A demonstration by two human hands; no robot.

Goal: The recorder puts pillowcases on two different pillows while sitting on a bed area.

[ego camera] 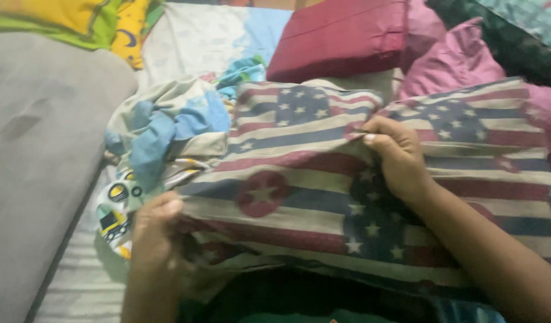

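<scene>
Bed cluttered with linens: left hand (157,230) and right hand (397,152) both pinch closed on the striped starred cloth (299,179), seemingly light, limp, best gripped along edges.

Lighting was dim and warm, with no distinct source visible. The whole frame was soft and grainy, with slight motion blur. Shadow pooled along the bottom edge, beneath the striped star-print cloth (323,179), where detail was lost. The grey cushion (42,155) at left showed flat, even tone. No glare was recorded. Far corners were darkest and least sharp.
</scene>
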